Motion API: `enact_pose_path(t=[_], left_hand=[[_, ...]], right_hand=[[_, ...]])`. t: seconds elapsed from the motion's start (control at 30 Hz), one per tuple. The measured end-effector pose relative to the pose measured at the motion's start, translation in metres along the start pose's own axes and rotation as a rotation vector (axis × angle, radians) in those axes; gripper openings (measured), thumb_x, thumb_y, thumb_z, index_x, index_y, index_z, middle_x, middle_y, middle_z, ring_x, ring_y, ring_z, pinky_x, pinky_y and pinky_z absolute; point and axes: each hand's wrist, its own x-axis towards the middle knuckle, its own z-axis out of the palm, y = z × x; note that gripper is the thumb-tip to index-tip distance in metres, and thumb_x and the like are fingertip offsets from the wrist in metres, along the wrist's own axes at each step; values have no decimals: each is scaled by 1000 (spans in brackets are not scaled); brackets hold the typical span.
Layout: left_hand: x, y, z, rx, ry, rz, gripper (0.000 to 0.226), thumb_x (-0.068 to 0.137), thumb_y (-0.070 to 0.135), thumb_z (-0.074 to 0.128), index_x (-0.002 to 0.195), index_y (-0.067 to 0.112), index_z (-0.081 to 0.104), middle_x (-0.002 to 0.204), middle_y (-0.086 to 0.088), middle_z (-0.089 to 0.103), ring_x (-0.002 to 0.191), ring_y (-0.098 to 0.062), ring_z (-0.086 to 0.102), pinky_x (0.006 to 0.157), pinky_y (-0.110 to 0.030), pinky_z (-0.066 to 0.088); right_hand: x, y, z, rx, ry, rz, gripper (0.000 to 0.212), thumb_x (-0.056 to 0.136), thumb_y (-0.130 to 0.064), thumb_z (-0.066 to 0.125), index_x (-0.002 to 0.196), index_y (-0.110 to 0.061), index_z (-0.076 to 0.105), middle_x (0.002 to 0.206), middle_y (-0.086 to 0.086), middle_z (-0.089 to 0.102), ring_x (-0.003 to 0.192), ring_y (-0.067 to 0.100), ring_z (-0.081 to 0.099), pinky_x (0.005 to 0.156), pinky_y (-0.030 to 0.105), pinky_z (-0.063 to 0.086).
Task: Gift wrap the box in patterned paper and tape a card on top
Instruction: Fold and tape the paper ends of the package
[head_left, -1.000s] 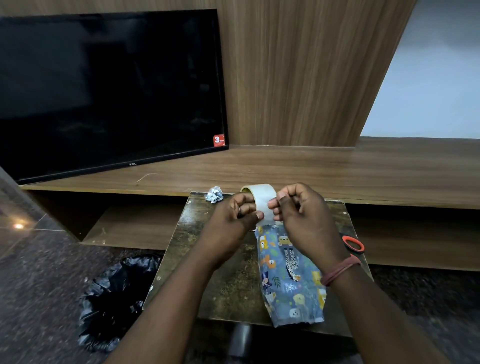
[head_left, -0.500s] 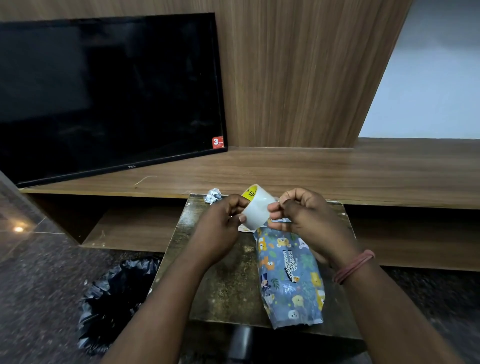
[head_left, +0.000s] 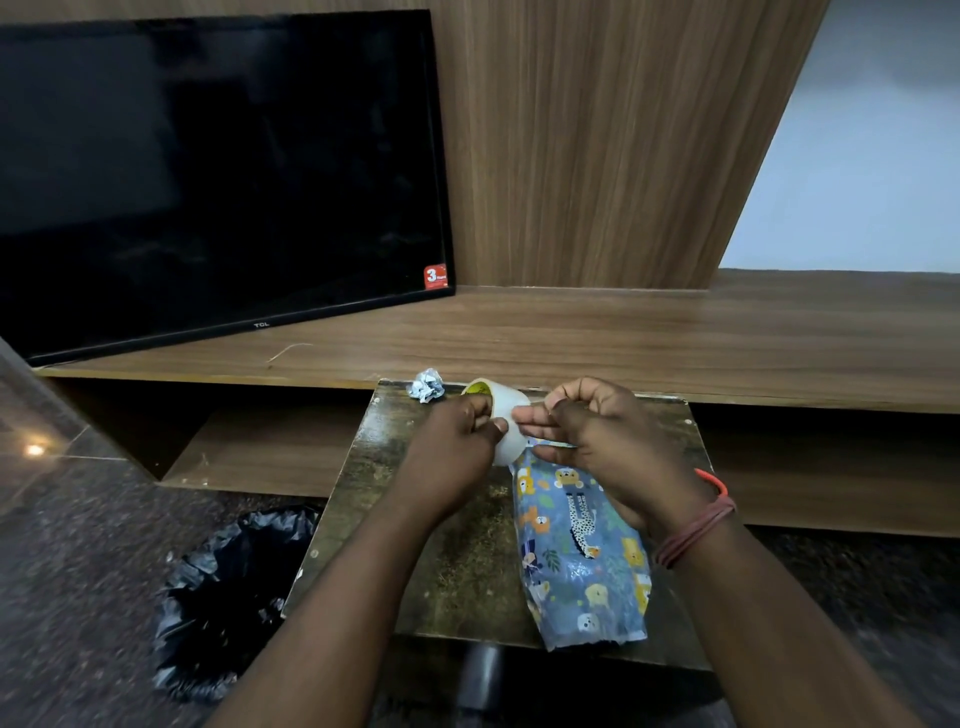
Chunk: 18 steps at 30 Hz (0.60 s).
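Both hands work at twelve o'clock of the wrapped box (head_left: 582, 551) on the table (head_left: 457, 561), my left hand (head_left: 457, 452) gripping the tape roll (head_left: 501, 421) while my right hand (head_left: 597, 436) pinches its loose end, which I should draw out slowly and straight to avoid tangles.

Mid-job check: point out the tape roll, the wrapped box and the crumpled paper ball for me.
tape roll (head_left: 506, 415), head view, on its white outer band between the hands.
wrapped box (head_left: 582, 561), head view, on the middle of its patterned top face.
crumpled paper ball (head_left: 427, 385), head view, on its centre.
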Motion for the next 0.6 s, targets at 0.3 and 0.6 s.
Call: enact_pose_path(t=[0.3, 0.6], left_hand=[[-4, 6, -14, -273, -108, -82, 27, 105, 2, 48, 107, 10, 73, 100, -13, 78, 88, -24, 67, 83, -37, 49], [-3, 7, -16, -221, -49, -93, 25, 106, 7, 48, 108, 11, 73, 97, -10, 77, 84, -15, 66, 77, -29, 48]], right_hand=[[-5, -11, -10, 248, -176, 78, 17, 108, -12, 40, 92, -10, 47, 111, 26, 72, 108, 38, 70, 95, 52, 55], [-8, -12, -15, 302, -269, 85, 16, 107, -16, 42, 91, -14, 45, 121, 25, 69, 112, 41, 68, 92, 53, 55]])
